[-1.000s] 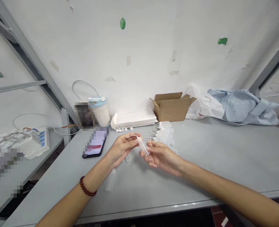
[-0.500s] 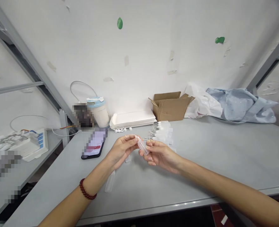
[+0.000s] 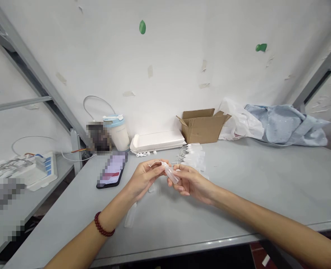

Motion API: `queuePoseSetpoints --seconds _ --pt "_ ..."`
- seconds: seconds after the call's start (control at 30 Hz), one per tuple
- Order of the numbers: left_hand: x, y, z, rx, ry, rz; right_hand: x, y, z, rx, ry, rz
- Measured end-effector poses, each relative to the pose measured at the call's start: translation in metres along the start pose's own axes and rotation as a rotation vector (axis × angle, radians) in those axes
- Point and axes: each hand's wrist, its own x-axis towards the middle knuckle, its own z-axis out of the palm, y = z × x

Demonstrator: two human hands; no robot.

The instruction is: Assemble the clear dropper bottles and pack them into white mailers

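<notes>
Between both hands is a small translucent plastic bottle (image 3: 172,175), tilted with its white top toward the upper left. My left hand (image 3: 144,177) pinches it at the top, where a thin pale strip curves out over the fingers. The fingers of my right hand (image 3: 195,183) close around its lower body. One similar bottle (image 3: 130,216) lies on the table by my left wrist, and another (image 3: 151,188) shows partly behind my left hand. Just beyond my right hand lies a pile of such bottles (image 3: 195,155) with thin tails at their tops.
Several small white caps (image 3: 144,154) lie before a stack of white sheets or envelopes (image 3: 160,141). At the left are a phone (image 3: 113,170) and a blue-lidded cup (image 3: 119,134). An open cardboard box (image 3: 204,129), a white bag (image 3: 238,121) and bluish fabric (image 3: 285,125) line the wall.
The bottle has shifted slightly right and down in my fingers. The thin strip at its top now shows, curving left over my left hand. Things on the table look unmoved.
</notes>
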Motion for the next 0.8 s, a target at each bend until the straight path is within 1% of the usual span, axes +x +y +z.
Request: queuePoseSetpoints --seconds 0.17,0.27,0.33,0.47,0.67,0.8 --pt "0.0 -0.003 0.0 0.081 0.069 0.072 0.0 0.001 0.0 -0.26 0.075 -0.093" --pt "-0.001 -0.005 -0.002 0.168 0.055 0.08 0.002 0.004 0.001 -0.324 0.127 -0.123" --pt "-0.001 -0.005 -0.004 0.211 0.031 0.068 0.002 0.005 0.0 -0.334 0.122 -0.127" --pt "0.0 -0.005 -0.006 0.207 -0.009 0.062 0.002 0.007 -0.002 -0.269 0.067 -0.105" --pt "0.001 0.0 -0.003 0.138 -0.109 0.01 0.001 0.012 -0.004 -0.048 -0.038 -0.02" --pt "-0.001 0.001 -0.002 0.109 -0.152 -0.008 0.0 0.014 -0.004 0.037 -0.044 0.031"
